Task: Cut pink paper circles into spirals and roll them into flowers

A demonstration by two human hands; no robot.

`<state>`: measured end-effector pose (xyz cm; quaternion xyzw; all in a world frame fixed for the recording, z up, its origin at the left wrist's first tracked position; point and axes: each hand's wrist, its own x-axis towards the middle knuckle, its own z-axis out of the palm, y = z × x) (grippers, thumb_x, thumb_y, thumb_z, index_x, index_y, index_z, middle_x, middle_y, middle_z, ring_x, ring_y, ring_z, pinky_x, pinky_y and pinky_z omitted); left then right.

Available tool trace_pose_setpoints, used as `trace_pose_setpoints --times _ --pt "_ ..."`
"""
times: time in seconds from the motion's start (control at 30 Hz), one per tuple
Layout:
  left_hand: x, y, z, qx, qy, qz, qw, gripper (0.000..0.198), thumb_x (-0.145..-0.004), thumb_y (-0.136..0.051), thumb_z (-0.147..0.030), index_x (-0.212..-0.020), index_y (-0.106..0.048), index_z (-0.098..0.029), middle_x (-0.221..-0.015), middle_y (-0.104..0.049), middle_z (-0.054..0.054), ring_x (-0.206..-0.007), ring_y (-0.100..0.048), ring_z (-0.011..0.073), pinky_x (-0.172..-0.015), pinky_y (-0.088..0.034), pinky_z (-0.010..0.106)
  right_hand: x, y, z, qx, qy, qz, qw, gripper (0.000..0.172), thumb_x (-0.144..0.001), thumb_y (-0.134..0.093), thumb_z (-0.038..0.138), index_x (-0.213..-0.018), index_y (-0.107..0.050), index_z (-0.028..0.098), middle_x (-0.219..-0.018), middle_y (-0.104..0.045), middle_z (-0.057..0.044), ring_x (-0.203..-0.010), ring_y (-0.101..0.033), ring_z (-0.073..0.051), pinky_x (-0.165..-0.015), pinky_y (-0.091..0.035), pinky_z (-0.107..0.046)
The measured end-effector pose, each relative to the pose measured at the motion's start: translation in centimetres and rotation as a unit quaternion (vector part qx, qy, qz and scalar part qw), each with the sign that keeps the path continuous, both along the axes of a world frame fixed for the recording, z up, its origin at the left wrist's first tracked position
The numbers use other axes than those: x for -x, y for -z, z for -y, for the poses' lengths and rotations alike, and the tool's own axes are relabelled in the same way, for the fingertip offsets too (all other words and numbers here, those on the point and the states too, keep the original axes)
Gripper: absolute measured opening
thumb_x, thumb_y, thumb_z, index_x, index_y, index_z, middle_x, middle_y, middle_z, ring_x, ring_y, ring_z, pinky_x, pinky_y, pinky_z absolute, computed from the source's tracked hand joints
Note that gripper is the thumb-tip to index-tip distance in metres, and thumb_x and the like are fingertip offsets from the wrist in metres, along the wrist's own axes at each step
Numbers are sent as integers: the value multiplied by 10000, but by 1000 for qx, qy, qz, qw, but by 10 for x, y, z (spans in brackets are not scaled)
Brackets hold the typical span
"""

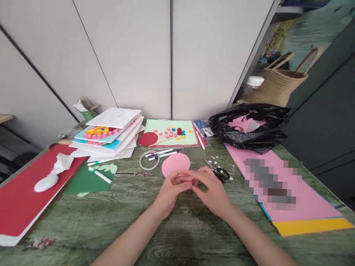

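My left hand (pixel 172 188) and my right hand (pixel 212 186) meet above the middle of the table, fingertips pinched together. A speck of pinkish red shows between them, too small and too covered to name. Just behind my left fingers lies a pink paper circle (pixel 176 163), partly hidden by them. Black-handled scissors (pixel 221 174) rest beyond my right hand, with white paper scraps around them. To the left of the circle is a roll of tape (pixel 140 159), lying flat next to several markers (pixel 161 153).
Rolled paper pieces lie on a light green sheet (pixel 154 126) beside a red circle (pixel 148 139). Stacked pictures (pixel 113 117), green paper (pixel 85 181) and red board (pixel 10 195) occupy the left. Right are a black bag (pixel 225 129) of scraps and pink sheets (pixel 308 195).
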<state>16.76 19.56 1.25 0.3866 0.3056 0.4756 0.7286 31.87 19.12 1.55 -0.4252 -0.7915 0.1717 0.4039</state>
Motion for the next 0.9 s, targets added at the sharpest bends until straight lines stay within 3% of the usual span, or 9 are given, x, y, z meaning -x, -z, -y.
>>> trace_pose_setpoints --times 0.3,0.57,0.77,0.9 --pt "0 -1 -1 15 -15 -3 1000 307 -645 -707 -119 -930 -596 -141 -764 -656 39 -718 -604 148 -772 -451 324 1 0 0 -29 1 -5 1000 401 -816 -576 155 -1188 -550 303 -741 -578 -7 -810 -502 -181 -751 -426 -327" --pt "5 -2 -5 -12 9 -35 999 321 -679 -693 -171 -974 -569 -145 -820 -676 77 -775 -631 203 -698 -486 340 -2 -1 0 -4 -29 34 999 415 -829 -506 87 -1182 -552 301 -980 -619 -34 -954 -507 -184 -833 -426 -345" --pt "5 -4 -2 7 23 -22 999 353 -693 -659 -125 -1032 -560 -138 -860 -685 97 -826 -639 214 -800 -452 361 -1 1 -2 5 18 -1 1000 456 -809 -558 111 -1217 -519 309 -874 -620 -23 -869 -510 -184 -760 -446 -328" --pt "4 -2 -1 4 24 -7 1000 313 -694 -634 -100 -1000 -580 -138 -829 -683 80 -802 -637 202 -802 -440 347 1 2 -2 1 8 -22 1000 475 -788 -586 103 -1213 -512 302 -831 -624 -11 -847 -505 -189 -746 -443 -327"
